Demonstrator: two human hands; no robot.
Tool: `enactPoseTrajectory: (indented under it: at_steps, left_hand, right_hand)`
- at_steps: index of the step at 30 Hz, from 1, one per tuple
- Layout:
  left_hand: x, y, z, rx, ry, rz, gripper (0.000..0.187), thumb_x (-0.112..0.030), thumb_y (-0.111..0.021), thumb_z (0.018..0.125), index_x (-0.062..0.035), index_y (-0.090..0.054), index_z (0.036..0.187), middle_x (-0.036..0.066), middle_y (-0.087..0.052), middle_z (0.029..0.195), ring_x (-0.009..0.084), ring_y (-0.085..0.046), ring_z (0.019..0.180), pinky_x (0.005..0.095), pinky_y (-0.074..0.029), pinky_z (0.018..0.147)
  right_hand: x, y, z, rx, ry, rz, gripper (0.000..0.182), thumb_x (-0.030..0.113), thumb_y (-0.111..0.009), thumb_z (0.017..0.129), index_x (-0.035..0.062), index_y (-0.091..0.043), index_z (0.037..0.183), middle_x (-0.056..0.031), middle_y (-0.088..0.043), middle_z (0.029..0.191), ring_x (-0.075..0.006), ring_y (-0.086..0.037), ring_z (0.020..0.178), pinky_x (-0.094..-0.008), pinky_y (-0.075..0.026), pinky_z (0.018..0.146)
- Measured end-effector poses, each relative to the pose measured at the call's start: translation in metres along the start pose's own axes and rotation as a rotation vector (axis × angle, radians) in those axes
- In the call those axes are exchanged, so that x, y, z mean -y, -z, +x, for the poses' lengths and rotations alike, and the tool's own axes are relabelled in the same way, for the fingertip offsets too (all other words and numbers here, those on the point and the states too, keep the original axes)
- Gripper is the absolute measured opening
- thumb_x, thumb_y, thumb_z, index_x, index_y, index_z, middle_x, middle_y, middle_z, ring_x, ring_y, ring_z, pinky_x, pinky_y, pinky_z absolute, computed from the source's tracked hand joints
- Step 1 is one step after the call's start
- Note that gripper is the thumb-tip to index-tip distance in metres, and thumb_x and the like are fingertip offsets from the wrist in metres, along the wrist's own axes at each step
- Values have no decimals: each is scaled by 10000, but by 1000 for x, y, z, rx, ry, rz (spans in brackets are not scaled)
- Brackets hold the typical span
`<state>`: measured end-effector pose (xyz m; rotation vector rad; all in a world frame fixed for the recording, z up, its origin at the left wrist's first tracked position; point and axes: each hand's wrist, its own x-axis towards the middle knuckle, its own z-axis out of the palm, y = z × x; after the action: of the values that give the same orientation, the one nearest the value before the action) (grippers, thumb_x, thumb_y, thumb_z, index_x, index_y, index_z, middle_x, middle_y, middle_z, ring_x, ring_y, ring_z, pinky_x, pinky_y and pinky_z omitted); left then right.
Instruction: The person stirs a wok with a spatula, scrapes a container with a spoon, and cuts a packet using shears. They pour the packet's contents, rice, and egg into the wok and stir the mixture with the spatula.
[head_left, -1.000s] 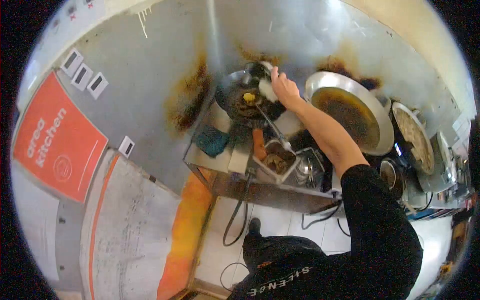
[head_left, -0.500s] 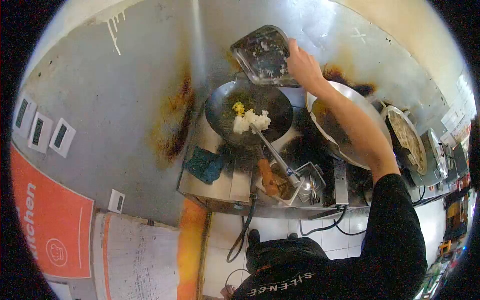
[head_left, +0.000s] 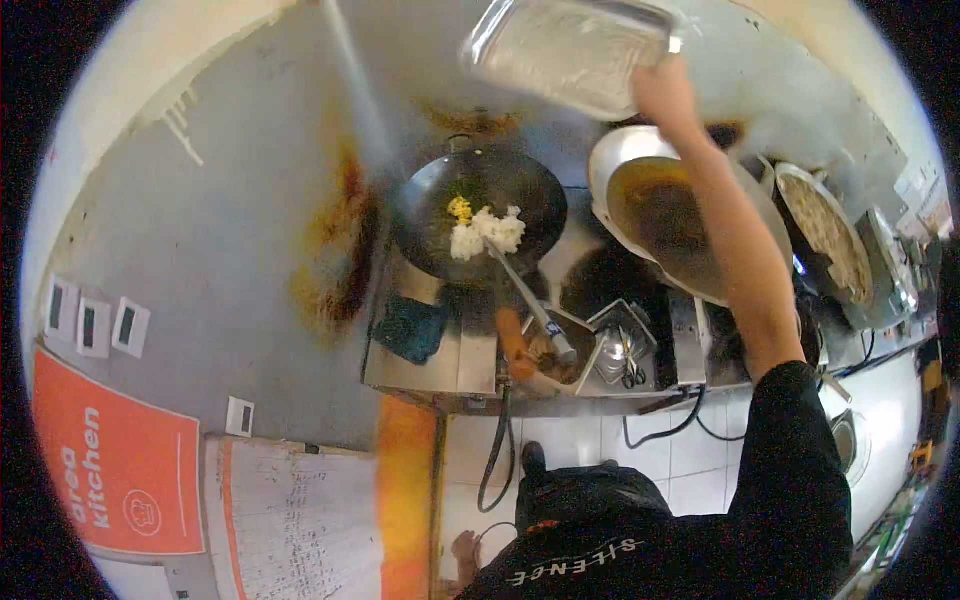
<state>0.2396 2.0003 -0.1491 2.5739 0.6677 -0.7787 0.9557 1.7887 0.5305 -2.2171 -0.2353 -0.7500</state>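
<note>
My right hand (head_left: 664, 98) grips the rim of a shiny rectangular metal pan (head_left: 570, 58), held high over the back of the stove. Below it to the left, a black wok (head_left: 420, 225) contains a clump of white rice (head_left: 490, 232) and yellow scrambled egg (head_left: 459, 209). A long-handled metal ladle (head_left: 530, 303) leans in the wok, its head against the rice. My left hand (head_left: 466, 548) hangs low beside my body, away from the stove; its fingers are too small and blurred to read.
A large pan of brown liquid (head_left: 655, 215) stands right of the wok, under my right arm. Farther right is another wide pan (head_left: 825, 235). Along the stove's front lie a dark cloth (head_left: 408, 330), the wok's wooden handle (head_left: 515, 342) and a metal container with scissors (head_left: 628, 350).
My right hand has lifted the metal pan higher and tilted it, so a brighter face shows. The rice and ladle stay in the wok. My view has shifted slightly.
</note>
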Motion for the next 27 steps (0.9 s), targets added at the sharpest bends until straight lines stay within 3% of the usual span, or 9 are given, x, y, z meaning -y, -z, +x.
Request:
enactPoseTrajectory:
  at_steps: [1,5,12,14,17,19,20,24,27]
  left_hand:
    - [-5,-8,0,52,-15,-19,367,-306,-546,841,-22,-586,1071,99,-646,1024,213,-613,931,339,-506,805]
    - [-16,-5,3,348,8,-173,350,-287,-532,847,-25,-582,1073,101,-640,1010,218,-610,915,345,-502,778]
    - [-106,8,69,647,-75,69,321,-255,-508,857,-29,-574,1076,104,-630,984,227,-606,885,355,-496,731]
    - [-167,-12,81,667,-160,146,314,-246,-502,860,-31,-572,1077,105,-628,977,229,-605,876,358,-494,718]
    - [-302,-41,67,688,-310,202,303,-233,-491,865,-33,-568,1078,106,-623,966,233,-603,864,362,-491,698]
    - [-396,-74,43,739,-403,210,296,-223,-485,868,-34,-566,1079,107,-620,959,235,-601,855,365,-489,684]
    - [-441,-96,27,769,-438,217,292,-219,-481,869,-35,-565,1080,108,-619,956,236,-601,851,366,-488,677]
    - [-618,-184,-14,802,-501,239,279,-201,-468,875,-37,-560,1082,110,-613,941,241,-598,834,372,-485,650]
    - [-726,-232,-30,756,-434,154,271,-187,-457,879,-39,-557,1083,111,-609,930,245,-596,821,376,-482,630]
  right_hand:
    - [-77,18,28,19,156,2,288,154,-536,846,-51,-480,1040,-178,-596,827,-278,-592,723,-394,-481,596]
    - [-110,190,-78,-205,-521,1070,146,81,-505,897,-33,-558,972,-94,-577,949,-176,-557,893,-319,-469,800]
    - [-251,413,-474,-882,-771,865,305,106,-466,880,-47,-504,1140,-130,-562,1061,-221,-571,970,-341,-465,878]
    - [-246,442,-567,-1167,-916,595,349,82,-448,863,11,-477,1204,-114,-570,1076,-216,-567,985,-355,-466,879]
    - [-338,467,-807,-933,-1079,-285,314,103,-435,912,43,-442,1220,-94,-569,1050,-192,-578,954,-328,-494,801]
    - [-320,520,-812,-1248,-1209,-190,302,115,-407,925,59,-423,1222,-89,-563,1044,-195,-576,943,-309,-509,750]
    - [-307,573,-776,-1829,-1001,568,295,114,-394,927,64,-416,1218,-86,-557,1048,-198,-574,945,-304,-512,741]
    - [-361,693,-856,-2078,-1154,437,347,122,-435,919,79,-366,1257,-103,-515,1142,-216,-548,1003,-328,-507,758]
    - [-389,758,-895,-2154,-934,343,399,178,-499,901,95,-346,1260,-113,-520,1103,-212,-562,923,-324,-493,591]
